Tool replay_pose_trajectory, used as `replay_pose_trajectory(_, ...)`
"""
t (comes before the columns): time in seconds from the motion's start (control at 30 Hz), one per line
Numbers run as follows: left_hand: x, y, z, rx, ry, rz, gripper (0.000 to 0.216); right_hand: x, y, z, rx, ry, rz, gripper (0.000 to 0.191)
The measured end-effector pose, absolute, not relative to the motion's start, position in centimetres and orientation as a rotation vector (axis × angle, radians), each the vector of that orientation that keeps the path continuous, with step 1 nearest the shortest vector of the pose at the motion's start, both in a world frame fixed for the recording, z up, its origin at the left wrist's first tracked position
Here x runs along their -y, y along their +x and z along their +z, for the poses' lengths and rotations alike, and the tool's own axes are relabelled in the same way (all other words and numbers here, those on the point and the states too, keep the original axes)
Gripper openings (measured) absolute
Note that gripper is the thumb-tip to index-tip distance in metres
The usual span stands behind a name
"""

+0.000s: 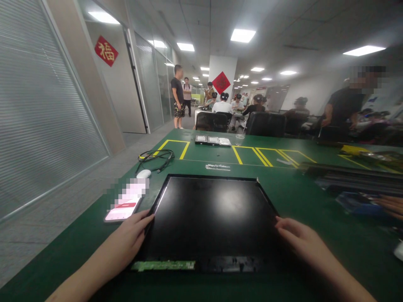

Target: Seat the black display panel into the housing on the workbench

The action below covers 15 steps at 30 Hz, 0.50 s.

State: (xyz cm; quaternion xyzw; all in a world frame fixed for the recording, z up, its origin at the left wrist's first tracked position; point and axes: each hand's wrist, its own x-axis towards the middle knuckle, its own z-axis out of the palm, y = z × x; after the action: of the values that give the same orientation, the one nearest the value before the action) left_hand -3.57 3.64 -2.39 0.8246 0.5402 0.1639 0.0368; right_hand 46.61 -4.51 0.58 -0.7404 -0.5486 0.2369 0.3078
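A black display panel (208,218) lies in front of me, screen side up, with a light reflected in its surface. Along its near edge runs a green circuit board strip (163,265). My left hand (135,230) grips the panel's left edge, thumb and fingers closed on it. On the opposite edge, my right hand (296,233) pinches the frame with its fingertips. The undersides of both grips are hidden. Left of the panel, a lit phone (126,205) lies beside a white mouse (144,174).
A coiled black cable (155,157) rests at the table's left edge. Several hard drives (212,140) sit at the far side. Yellow tape (252,147) marks the green table (195,157). At right are blurred dark parts (333,176) and another person's hand (392,205).
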Motion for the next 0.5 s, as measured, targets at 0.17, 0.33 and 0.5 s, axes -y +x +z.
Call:
replay_pose_trajectory(0.17, -3.83, -3.42, -2.70, -1.684, 2.535, 0.511, 0.052, 4.62, 46.55, 0.71, 1.449, -1.945, 0.621, 0.027)
replay_pose_trajectory(0.33, -3.93, -3.09, -2.93, -1.703, 2.550, 0.520, 0.054, 4.65, 46.66, 0.53, 1.435, -1.954, 0.638, 0.025)
replay_pose_trajectory(0.5, -3.77, -2.86, -2.66, -1.725, 2.556, 0.566, 0.053, 4.57, 46.96, 0.21, 1.438, -1.943, 0.636, 0.026)
